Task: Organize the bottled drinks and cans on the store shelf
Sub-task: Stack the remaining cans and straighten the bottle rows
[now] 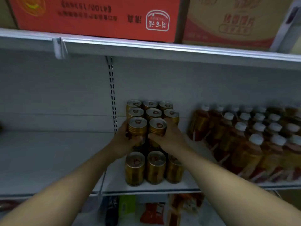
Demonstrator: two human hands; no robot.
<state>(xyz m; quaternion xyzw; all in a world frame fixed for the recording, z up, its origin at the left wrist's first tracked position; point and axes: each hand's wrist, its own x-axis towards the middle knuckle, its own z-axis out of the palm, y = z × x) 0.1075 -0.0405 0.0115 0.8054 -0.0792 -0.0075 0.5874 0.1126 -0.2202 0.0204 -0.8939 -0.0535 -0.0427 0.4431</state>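
Left hand grips a gold can, fingers curled round its side; right hand grips a second gold can just beside it. Both held cans are level with the upper layer, in front of six stacked cans and above a front row of three cans standing on the white shelf. Bottles of amber drink with white caps stand in rows to the right, near the cans. A red carton rests on the shelf above
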